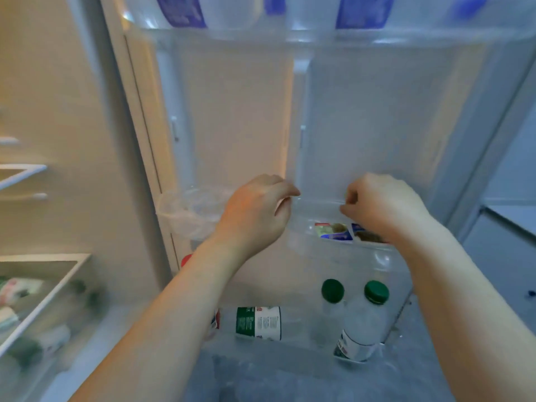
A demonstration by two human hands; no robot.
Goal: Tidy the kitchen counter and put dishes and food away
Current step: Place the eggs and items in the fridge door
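Both hands at the top rim of the clear plastic fridge-door shelf point(316, 203): left hand point(255, 211) curled at its middle, right hand point(383, 204) fingertips pinched, grip contents unreadable for either; small blue-and-green food packets point(333, 231) sit just under the right hand, clear green-capped bottles point(362, 323) in the shelf below.

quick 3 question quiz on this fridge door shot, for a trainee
1. True or false: the left hand and right hand are both at the middle door shelf.
2. The caps on the two bottles below the hands are: A red, B green, C blue.
3. Fill in: the blue-labelled containers stand on the ___ door shelf.

Key: 1 true; 2 B; 3 top
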